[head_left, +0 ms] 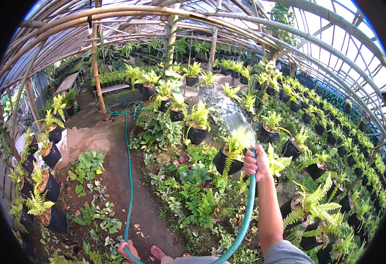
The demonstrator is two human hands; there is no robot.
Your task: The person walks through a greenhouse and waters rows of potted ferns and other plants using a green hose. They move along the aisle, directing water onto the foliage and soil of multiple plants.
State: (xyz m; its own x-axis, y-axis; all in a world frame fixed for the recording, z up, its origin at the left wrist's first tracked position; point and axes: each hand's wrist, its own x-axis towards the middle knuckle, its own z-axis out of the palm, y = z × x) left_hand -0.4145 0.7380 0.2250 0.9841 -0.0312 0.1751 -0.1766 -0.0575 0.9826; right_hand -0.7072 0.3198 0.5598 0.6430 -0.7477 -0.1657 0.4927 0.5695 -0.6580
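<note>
My right hand (256, 163) is raised in front of me, its fingers wrapped round the end of a green garden hose (248, 211). A fan of water (234, 116) sprays from that end, forward and to the left, over potted ferns. Down at the lower edge my left hand (129, 251) is closed round a lower stretch of the same hose. Between the hands the hose hangs in a loop that dips past the bottom of the picture. Just beyond my right hand hangs a fern in a black bag (229, 162).
From my left hand the hose runs up the dirt path (151, 211) to a coil (124, 108) by a bamboo post (98, 75). Black-bagged ferns (54, 220) stand at left; rows of more ferns (320, 127) fill the right. Low leafy plants (197, 193) border the path. Bamboo arches (113, 17) span overhead.
</note>
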